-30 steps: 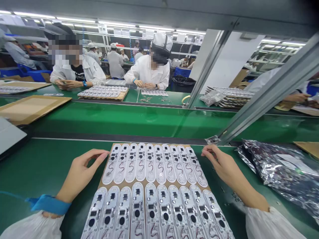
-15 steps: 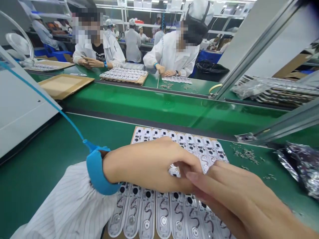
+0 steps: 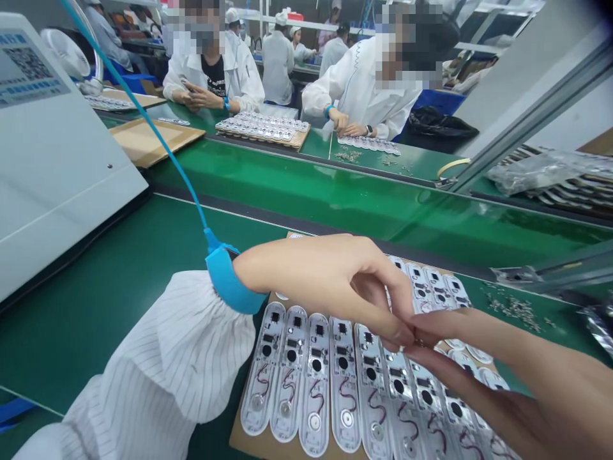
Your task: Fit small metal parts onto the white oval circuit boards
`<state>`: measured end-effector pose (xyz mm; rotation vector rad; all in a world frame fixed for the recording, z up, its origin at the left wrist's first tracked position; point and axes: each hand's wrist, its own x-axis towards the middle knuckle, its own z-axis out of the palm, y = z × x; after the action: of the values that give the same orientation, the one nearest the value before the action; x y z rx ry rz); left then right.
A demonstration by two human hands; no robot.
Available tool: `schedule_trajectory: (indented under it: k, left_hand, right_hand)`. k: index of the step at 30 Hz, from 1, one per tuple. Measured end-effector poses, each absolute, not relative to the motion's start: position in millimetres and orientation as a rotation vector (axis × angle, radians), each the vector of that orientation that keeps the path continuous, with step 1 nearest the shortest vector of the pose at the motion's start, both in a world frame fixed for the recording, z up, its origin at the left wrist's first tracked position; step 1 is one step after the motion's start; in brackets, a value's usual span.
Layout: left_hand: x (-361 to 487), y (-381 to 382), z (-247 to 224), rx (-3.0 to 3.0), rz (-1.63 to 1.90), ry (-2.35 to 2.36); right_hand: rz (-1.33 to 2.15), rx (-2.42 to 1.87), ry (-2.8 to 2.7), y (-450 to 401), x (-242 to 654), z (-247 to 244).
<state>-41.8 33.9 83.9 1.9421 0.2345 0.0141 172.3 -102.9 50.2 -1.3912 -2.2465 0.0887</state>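
My left hand (image 3: 335, 275), with a blue wrist strap (image 3: 234, 281), is bent over rows of white oval housings (image 3: 313, 383) that hold circuit boards and thin wires. Its thumb and fingertips are pinched together. From the right side, my right hand (image 3: 502, 364) meets it, thumb and finger closed at the same spot. Something tiny may lie between the fingertips, but I cannot make it out. Beneath the housings is a cardboard sheet (image 3: 249, 434). Both hands hide part of the rows.
Small metal parts (image 3: 514, 311) lie scattered right of the housings. A silver bag (image 3: 598, 329) is at the right edge. A white machine (image 3: 62, 172) stands at left. Across a green channel (image 3: 306, 185), two people in white coats sit by more housings (image 3: 263, 124).
The view has shifted, so the scene sits further right. My hands have come fingertip to fingertip, and my right hand has turned; more of the near row of housings shows.
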Motion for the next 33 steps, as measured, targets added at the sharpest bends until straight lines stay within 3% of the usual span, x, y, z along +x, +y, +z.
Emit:
schedule_trajectory:
  k: [13,26,33]
  left_hand:
    - [-38.9,39.1,75.3,1.977,0.009,0.228]
    - [-26.1,30.1,62.3,2.089,-0.273,0.176]
    - [-25.3,23.1,44.1,2.187,-0.381,0.753]
  right_hand:
    - [0.19,-1.304,-2.325,-92.3,161.1,59.7]
    - [0.347,-1.264,-2.342,-113.2,148.0,24.7]
    - [0.248,-1.161,-2.523,-115.9,127.3,8.3]
